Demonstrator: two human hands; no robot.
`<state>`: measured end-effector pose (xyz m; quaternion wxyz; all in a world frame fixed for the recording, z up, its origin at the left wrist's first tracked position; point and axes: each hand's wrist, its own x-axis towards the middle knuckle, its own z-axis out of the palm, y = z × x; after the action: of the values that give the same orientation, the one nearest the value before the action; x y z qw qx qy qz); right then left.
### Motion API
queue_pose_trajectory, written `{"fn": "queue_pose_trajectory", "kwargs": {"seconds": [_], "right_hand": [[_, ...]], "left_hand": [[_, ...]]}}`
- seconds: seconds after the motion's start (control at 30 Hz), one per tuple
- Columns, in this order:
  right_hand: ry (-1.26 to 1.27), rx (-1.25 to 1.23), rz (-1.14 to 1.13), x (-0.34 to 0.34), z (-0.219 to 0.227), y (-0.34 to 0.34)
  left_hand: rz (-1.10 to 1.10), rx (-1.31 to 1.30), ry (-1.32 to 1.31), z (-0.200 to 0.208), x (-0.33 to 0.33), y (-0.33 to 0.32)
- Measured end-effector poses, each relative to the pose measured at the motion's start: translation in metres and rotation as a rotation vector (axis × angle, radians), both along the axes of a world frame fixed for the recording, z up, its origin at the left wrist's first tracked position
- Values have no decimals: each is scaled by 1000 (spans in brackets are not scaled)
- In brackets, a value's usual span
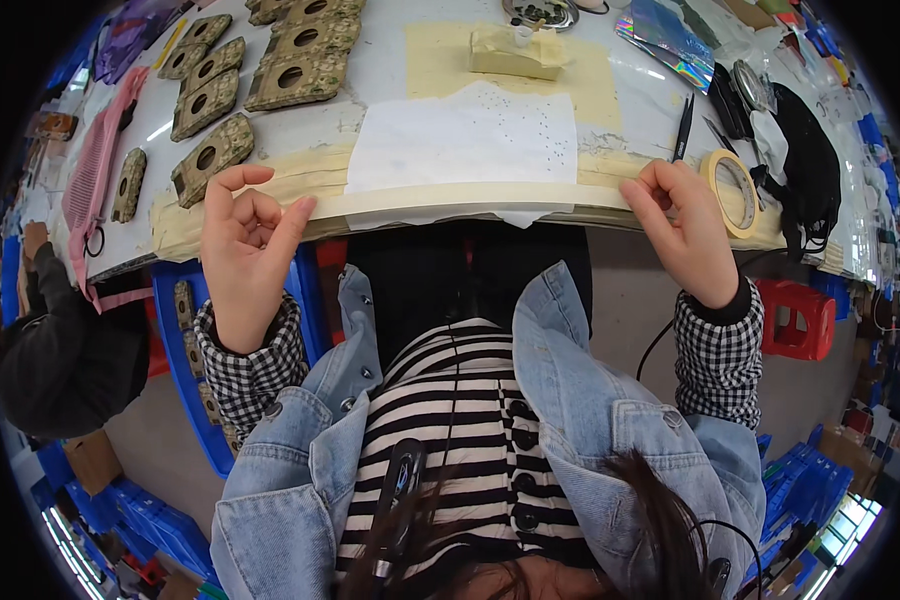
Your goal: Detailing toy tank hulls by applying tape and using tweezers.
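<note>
In the head view, a strip of pale cream tape (450, 202), flat, thin and smooth-faced, spans the space between the two hands at the near edge of the counter (385, 70). Its long axis runs left to right, along that edge, one end pointing to each hand, and it passes across the near part of a thin white paper sheet (420, 140) dotted with tiny dark specks toward its right side. The left hand (247, 235) has its thumb tip at the strip's left end, the index finger raised and bent apart from the thumb; the right hand (682, 228) has its thumb tip at the other end, fingers curled close by. Whether either one truly pinches the strip, I cannot tell. Just right of the right hand stands a ring-shaped tape roll (713, 180), with slim black tweezers (684, 128) a little farther off. Beyond the sheet sits a rectangular block (515, 62) covered in yellowish tape. Far left, camouflage-patterned pieces (323, 88) with rounded corners and round holes lie in rows, near a pink mesh bag (92, 175).
</note>
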<state>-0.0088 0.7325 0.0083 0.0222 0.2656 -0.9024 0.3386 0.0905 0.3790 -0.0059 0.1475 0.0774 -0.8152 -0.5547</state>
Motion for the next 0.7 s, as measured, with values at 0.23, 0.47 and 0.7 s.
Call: {"fn": "queue_pose_trajectory", "kwargs": {"seconds": [0.23, 0.47, 0.7], "right_hand": [[41, 91, -10, -4, -1, -4], [32, 105, -15, -6, -5, -3], [34, 104, -16, -5, -7, -4]], "left_hand": [[4, -148, -5, -5, -7, 2], [1, -168, -13, -8, -9, 1], [31, -221, 28, -10, -8, 2]]}}
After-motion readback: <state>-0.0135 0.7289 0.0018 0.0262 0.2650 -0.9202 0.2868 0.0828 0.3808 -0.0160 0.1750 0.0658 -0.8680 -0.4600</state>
